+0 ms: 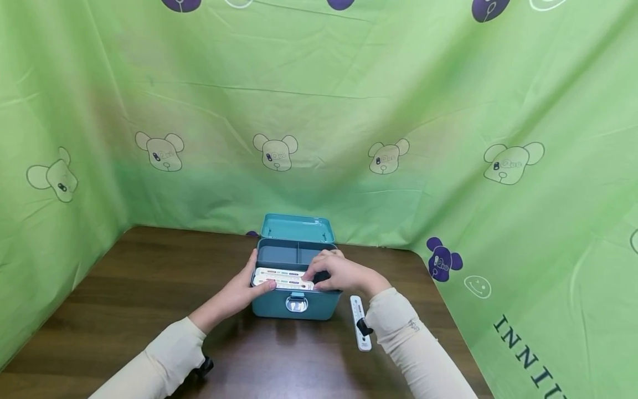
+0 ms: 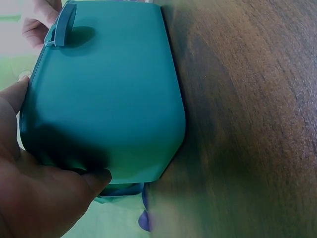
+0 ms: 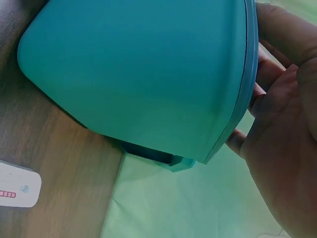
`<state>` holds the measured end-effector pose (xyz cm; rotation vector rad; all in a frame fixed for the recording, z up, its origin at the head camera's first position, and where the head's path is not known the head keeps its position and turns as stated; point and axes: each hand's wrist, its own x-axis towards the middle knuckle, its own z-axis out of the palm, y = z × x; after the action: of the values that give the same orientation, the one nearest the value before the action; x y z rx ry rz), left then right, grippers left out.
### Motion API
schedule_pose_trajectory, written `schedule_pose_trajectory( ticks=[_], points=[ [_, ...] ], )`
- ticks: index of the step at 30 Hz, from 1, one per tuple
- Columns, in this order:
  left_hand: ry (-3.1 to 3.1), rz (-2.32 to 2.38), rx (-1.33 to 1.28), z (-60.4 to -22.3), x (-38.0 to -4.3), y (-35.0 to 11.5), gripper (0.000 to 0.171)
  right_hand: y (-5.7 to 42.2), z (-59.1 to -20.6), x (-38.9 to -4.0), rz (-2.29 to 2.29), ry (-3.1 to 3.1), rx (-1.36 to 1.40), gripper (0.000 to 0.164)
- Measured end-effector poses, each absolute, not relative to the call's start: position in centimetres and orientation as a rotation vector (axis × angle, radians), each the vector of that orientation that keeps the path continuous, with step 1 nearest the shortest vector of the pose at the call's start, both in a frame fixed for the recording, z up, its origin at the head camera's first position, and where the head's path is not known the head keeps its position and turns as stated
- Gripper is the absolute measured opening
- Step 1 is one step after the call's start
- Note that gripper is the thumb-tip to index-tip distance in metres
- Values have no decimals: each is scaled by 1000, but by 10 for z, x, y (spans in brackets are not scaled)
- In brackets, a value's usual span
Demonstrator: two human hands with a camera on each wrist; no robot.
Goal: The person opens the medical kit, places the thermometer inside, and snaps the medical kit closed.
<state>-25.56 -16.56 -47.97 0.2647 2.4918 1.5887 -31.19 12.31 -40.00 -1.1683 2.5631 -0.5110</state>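
Observation:
A teal storage box (image 1: 294,307) stands on the table, its lid (image 1: 297,228) tipped back. Two long white printed strips with rounded ends (image 1: 281,280) lie side by side across its front opening. My left hand (image 1: 236,288) grips the box's left side, the thumb over the front rim and the strips' left end. In the left wrist view, fingertips (image 2: 99,181) press along the box's side wall. My right hand (image 1: 344,274) reaches over the right rim and pinches the right end of a strip; its lower fingers are partly hidden. Another white strip (image 1: 361,324) lies on the table beneath the right forearm.
Behind the strips, a grey divided tray (image 1: 277,252) spans the back of the box. A metal latch (image 1: 296,303) sits on the front. The wooden table (image 1: 164,266) ends at a green printed cloth (image 1: 324,194) behind and at both sides.

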Motion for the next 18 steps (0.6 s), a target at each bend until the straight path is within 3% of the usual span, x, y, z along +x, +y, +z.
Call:
schedule_pose_trajectory(
  ticks=[18],
  points=[
    [2482, 1599, 234, -477, -253, -165, 118, 146, -405, -282, -824, 2931, -1228, 24]
  ],
)
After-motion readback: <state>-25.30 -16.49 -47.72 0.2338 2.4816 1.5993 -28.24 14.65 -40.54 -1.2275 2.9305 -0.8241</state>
